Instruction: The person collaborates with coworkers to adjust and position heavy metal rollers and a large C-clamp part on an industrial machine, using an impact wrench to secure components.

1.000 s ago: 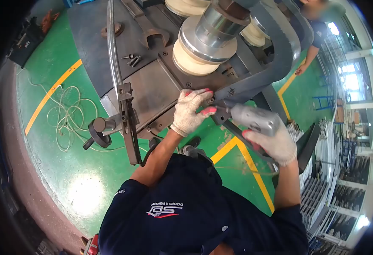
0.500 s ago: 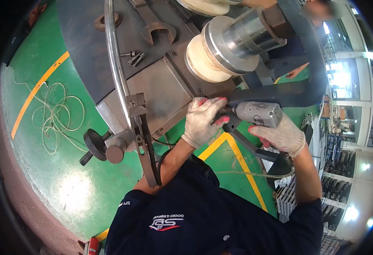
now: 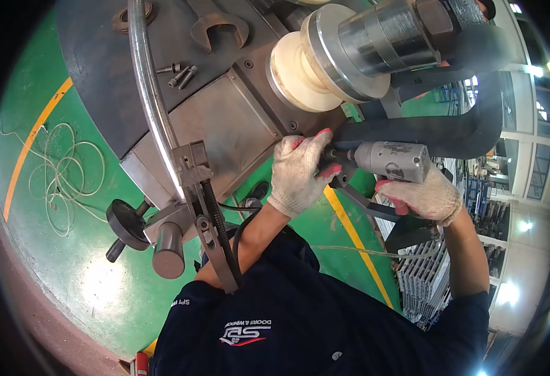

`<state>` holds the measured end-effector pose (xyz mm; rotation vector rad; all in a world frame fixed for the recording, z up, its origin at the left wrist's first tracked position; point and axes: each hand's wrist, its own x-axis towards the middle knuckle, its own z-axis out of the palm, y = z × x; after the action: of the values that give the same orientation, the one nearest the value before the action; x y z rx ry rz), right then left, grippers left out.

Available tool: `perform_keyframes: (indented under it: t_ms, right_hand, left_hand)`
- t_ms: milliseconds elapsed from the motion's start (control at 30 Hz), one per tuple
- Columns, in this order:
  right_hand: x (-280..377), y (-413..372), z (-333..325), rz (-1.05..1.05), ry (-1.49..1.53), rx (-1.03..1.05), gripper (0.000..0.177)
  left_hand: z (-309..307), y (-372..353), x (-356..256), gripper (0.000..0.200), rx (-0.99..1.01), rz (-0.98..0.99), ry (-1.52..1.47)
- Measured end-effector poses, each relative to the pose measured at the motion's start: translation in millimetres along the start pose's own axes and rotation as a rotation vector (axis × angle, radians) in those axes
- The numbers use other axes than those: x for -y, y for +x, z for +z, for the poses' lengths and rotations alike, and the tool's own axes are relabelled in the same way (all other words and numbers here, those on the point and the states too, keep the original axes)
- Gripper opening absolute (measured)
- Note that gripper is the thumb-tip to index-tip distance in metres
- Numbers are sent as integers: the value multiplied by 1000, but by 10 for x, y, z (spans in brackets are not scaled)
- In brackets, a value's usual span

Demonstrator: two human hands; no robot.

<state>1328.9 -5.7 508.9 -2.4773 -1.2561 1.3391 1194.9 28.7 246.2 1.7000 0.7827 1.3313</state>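
In my right hand (image 3: 428,194), gloved in white knit with red fingertips, is a grey pneumatic impact wrench (image 3: 393,160). Its nose points left at a dark metal part (image 3: 336,164) on the end of the machine's black curved arm (image 3: 425,135). My left hand (image 3: 297,172), gloved the same way, has its thumb and fingers closed around that dark part. Whether a bolt sits between the wrench and the part is hidden. A pale air hose (image 3: 381,254) runs to the wrench's handle side.
Cream rollers (image 3: 303,72) on a steel shaft stand above my hands. An open-end wrench (image 3: 218,25) and several bolts (image 3: 183,76) lie on the machine top. A steel rail (image 3: 149,94) and handwheel (image 3: 127,224) are at left. Coiled hose (image 3: 62,182) lies on the green floor.
My right hand and the impact wrench have shifted slightly right, with more of the wrench's nose showing. My left hand keeps its grip. The view has tilted, and a shoe now shows below the machine.
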Motion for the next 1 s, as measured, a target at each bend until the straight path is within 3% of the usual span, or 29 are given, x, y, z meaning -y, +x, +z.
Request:
perform_keyframes:
  t_ms: [33,233,333,433,633,1000]
  right_hand:
    - [-6,-10,-28,11,1,15,43]
    - [-32,-28,-103,132,116,48,34]
    - [-27,-35,-101,109,50,38,37]
    - [-14,-58,-23,57,156,-13,27]
    - [-64,-67,-62,-9,108,55,47]
    - [-198,-82,-80,-110,156,84,50]
  left_hand:
    - [-1,-6,5,80,8,-5,13]
    - [-43,89,-184,68,-12,-9,106]
    - [2,75,-196,57,-51,-2,151]
    - [72,58,-143,50,-119,13,175]
    - [104,33,-143,44,-132,11,217]
    - [116,20,-185,43,-98,-12,303]
